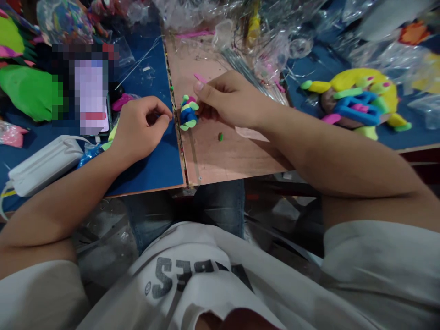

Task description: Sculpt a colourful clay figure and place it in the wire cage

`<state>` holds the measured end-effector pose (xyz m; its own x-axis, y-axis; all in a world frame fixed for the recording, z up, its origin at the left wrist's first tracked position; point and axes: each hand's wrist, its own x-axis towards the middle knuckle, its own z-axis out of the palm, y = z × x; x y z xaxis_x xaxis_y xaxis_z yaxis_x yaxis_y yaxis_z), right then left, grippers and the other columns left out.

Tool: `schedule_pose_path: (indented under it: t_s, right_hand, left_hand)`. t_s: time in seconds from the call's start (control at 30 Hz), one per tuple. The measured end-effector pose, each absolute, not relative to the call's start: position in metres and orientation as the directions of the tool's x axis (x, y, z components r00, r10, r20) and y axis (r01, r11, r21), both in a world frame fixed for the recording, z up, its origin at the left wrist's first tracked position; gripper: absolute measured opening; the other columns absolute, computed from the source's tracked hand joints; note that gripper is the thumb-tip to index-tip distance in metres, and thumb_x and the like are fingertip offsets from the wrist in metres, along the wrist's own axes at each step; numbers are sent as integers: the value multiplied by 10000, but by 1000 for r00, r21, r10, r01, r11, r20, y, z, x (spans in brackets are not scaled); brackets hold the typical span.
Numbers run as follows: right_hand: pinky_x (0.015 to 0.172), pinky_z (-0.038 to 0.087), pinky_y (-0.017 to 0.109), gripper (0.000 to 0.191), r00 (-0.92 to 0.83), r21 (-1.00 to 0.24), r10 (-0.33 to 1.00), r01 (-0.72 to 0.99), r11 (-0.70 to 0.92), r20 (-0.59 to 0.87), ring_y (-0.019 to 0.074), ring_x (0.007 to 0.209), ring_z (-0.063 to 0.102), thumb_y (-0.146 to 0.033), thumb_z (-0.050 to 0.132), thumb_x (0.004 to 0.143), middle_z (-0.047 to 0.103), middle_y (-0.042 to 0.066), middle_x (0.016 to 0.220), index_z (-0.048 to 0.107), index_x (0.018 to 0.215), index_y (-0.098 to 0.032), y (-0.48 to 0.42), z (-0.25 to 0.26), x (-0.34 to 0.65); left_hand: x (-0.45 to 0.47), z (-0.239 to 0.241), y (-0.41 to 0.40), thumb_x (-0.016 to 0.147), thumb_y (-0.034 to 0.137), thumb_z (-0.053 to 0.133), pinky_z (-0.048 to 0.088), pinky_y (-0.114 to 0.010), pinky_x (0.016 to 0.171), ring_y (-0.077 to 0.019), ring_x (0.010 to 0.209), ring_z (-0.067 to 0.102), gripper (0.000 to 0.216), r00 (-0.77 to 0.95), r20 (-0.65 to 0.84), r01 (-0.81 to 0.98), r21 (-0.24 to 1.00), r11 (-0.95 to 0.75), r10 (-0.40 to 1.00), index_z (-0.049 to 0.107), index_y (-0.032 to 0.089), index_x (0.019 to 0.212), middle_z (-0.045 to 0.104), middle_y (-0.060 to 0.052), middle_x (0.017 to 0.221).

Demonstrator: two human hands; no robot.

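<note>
A small clay figure [189, 113] in blue, light green and pink stands on the bare wooden board [220, 156]. My right hand [228, 98] is closed beside it, fingers pinched against its top right side, with a pink stick [200, 78] poking out above the fingers. My left hand [142, 126] rests on the blue mat [154, 165] just left of the figure, thumb and forefinger pinched together; whatever is between them is too small to make out.
A tiny green clay bit [220, 136] lies on the board. A big yellow, blue and pink clay model [357, 103] sits at right. Green clay lump [27, 91], a white case [44, 165] and crumpled plastic wrap [261, 27] crowd the back and left.
</note>
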<state>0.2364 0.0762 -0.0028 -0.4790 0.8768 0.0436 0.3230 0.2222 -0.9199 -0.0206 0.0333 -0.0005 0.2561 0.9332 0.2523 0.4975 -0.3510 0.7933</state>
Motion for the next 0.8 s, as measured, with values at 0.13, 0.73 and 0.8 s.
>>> schedule_pose_path:
  t_s: [0.13, 0.73, 0.8]
  right_hand:
    - [594, 408, 388, 671, -429, -922, 901, 323, 215, 59, 178, 571, 465, -809, 606, 1014, 547, 22, 560, 645, 650, -247, 76, 2, 237]
    - [642, 464, 397, 570, -332, -884, 938, 404, 235, 98, 196, 601, 532, -749, 751, 957, 552, 22, 497, 695, 661, -265, 97, 8, 250]
    - [667, 501, 395, 495, -347, -920, 936, 345, 189, 62, 192, 615, 537, -661, 825, 937, 564, 14, 515, 668, 680, -268, 93, 7, 249]
  left_hand:
    - [-21, 0, 33, 876, 282, 870, 581, -438, 809, -228, 767, 673, 116, 248, 260, 496, 793, -353, 933, 759, 252, 858, 760, 0, 806]
    - [-21, 2, 33, 911, 236, 775, 506, -369, 653, -185, 681, 669, 47, 257, 278, 575, 726, -378, 925, 781, 265, 875, 771, 18, 798]
    - [-20, 4, 32, 911, 237, 776, 521, -372, 683, -194, 697, 681, 46, 252, 270, 580, 727, -368, 929, 776, 265, 875, 763, 12, 794]
